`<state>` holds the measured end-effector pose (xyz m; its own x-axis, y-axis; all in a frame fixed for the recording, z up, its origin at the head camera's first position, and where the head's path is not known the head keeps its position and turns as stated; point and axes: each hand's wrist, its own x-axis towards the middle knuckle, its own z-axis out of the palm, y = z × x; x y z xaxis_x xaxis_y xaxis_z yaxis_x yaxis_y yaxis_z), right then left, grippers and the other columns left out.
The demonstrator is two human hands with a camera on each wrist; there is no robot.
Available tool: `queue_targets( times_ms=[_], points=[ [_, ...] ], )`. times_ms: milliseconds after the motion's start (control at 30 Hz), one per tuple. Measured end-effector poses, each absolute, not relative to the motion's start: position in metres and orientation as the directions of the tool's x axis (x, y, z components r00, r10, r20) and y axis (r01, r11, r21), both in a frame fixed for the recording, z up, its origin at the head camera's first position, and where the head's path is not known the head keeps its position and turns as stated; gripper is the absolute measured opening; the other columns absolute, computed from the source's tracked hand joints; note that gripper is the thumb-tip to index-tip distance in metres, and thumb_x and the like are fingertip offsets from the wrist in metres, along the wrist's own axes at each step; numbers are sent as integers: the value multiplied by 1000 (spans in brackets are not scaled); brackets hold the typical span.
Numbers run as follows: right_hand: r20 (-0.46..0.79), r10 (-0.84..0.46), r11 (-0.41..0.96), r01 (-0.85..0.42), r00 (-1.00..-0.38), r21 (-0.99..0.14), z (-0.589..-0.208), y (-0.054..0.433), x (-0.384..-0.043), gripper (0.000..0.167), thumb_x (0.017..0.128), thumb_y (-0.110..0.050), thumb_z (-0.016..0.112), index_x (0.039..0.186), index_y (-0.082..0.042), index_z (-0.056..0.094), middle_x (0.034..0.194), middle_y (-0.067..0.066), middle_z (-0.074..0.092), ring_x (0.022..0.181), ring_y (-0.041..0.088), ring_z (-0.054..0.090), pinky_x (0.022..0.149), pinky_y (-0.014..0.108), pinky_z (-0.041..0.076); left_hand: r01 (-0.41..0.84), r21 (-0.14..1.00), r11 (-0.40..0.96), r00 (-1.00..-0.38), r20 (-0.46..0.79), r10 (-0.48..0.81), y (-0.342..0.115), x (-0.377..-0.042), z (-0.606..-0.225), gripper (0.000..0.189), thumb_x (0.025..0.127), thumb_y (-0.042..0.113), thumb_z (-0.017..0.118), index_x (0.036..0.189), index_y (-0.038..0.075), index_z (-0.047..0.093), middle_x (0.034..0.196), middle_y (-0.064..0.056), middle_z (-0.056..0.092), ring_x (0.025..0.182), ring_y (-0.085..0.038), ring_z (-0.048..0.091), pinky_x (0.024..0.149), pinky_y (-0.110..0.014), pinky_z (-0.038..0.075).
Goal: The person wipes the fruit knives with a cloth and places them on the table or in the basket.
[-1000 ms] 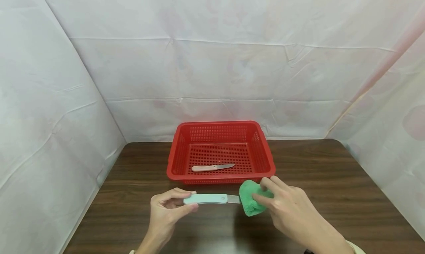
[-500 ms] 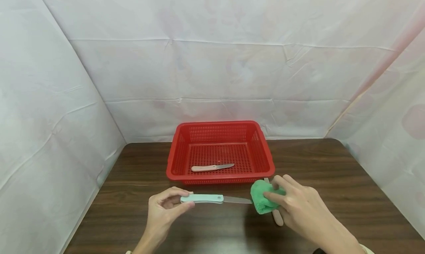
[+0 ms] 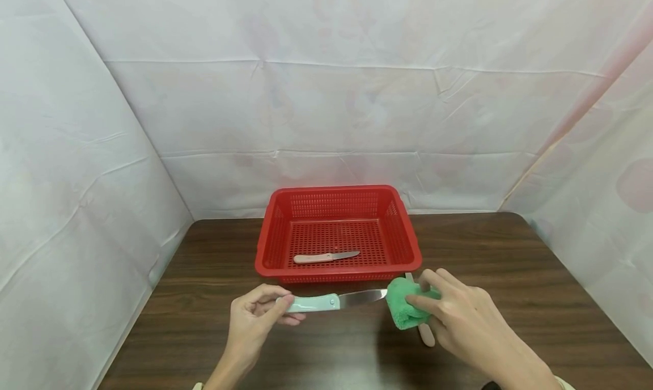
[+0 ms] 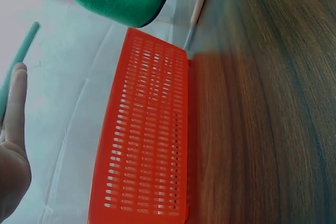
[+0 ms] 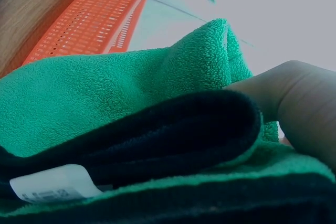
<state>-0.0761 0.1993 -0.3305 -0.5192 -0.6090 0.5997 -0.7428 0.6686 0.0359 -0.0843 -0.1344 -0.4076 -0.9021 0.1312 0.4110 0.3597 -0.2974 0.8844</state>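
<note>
In the head view my left hand (image 3: 255, 316) pinches a folding knife by its mint-green handle (image 3: 313, 303), level above the table. Its steel blade (image 3: 362, 297) points right, the tip at the edge of a green cloth (image 3: 405, 303). My right hand (image 3: 459, 316) grips that folded cloth between thumb and fingers; the right wrist view shows its dark underside and a white label (image 5: 55, 184). Below the cloth, a second knife with a pale handle (image 3: 426, 334) lies on the table, partly hidden. A pink-handled knife (image 3: 313, 258) lies inside the red basket (image 3: 339, 276).
The red basket's slotted side wall (image 4: 147, 129) stands behind both hands on the dark wooden table (image 3: 204, 305). Pale sheeting (image 3: 326, 112) hangs behind the table and along both sides.
The cloth has moved right off the blade, baring it and the pale-handled knife below. In the last half second, my left hand has turned the knife, tilting its tip slightly up.
</note>
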Motion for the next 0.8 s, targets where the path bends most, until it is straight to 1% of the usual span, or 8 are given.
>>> queue_targets(
  times_ms=[200, 233, 333, 433, 467, 567, 700, 800],
  points=[
    [613, -603, 667, -744, -511, 36, -332, 200, -76, 45, 55, 7, 52, 83, -21, 73, 83, -6, 53, 68, 10, 45, 36, 9, 26, 367, 879, -303, -883, 432, 184, -136, -85, -408, 14, 89, -16, 52, 99, -20, 59, 94, -24, 68, 65, -38, 67, 56, -52, 55],
    [613, -602, 668, -743, -511, 36, -332, 200, -77, 43, 58, 6, 51, 83, -22, 72, 83, -6, 53, 68, 9, 46, 36, 9, 26, 356, 883, -305, -883, 425, 199, -136, -85, -408, 14, 89, -15, 51, 100, -20, 60, 95, -23, 69, 66, -38, 68, 56, -52, 55],
    [613, -595, 673, -740, -519, 27, -333, 200, -77, 41, 62, 3, 48, 82, -23, 72, 83, -7, 52, 68, 8, 46, 36, 9, 27, 312, 894, -323, -883, 398, 248, -138, -85, -409, 16, 89, -15, 52, 103, -20, 59, 97, -22, 69, 69, -36, 68, 59, -52, 55],
    [617, -583, 686, -727, -529, 25, -332, 201, -77, 41, 61, 3, 47, 82, -24, 70, 82, -8, 50, 67, 7, 45, 36, 9, 27, 263, 897, -355, -883, 372, 287, -140, -84, -410, 21, 86, -16, 56, 106, -22, 56, 98, -20, 69, 72, -32, 70, 62, -52, 56],
    [617, -579, 691, -722, -533, 24, -332, 201, -76, 42, 58, 4, 49, 82, -25, 70, 82, -8, 49, 67, 7, 44, 36, 10, 26, 248, 897, -366, -882, 365, 297, -141, -84, -410, 23, 84, -16, 58, 107, -22, 55, 99, -20, 69, 73, -31, 70, 63, -51, 56],
    [616, -564, 710, -704, -550, 21, -331, 202, -75, 44, 56, 6, 51, 82, -25, 69, 82, -9, 49, 66, 6, 44, 36, 10, 25, 220, 895, -388, -881, 353, 315, -141, -83, -411, 29, 80, -18, 62, 108, -23, 54, 98, -20, 69, 75, -29, 70, 65, -50, 56],
    [619, -549, 723, -690, -562, 14, -328, 202, -75, 43, 57, 6, 51, 82, -24, 70, 81, -9, 48, 66, 6, 44, 35, 10, 25, 214, 896, -390, -881, 349, 318, -141, -83, -412, 30, 79, -18, 64, 107, -22, 55, 98, -19, 69, 75, -29, 70, 65, -50, 56],
    [624, -541, 728, -685, -565, 11, -323, 201, -75, 42, 58, 7, 48, 80, -23, 69, 82, -8, 48, 65, 6, 43, 36, 9, 21, 220, 896, -386, -881, 353, 316, -142, -83, -411, 29, 78, -18, 64, 105, -22, 56, 100, -19, 69, 75, -29, 70, 65, -51, 56]
  ],
)
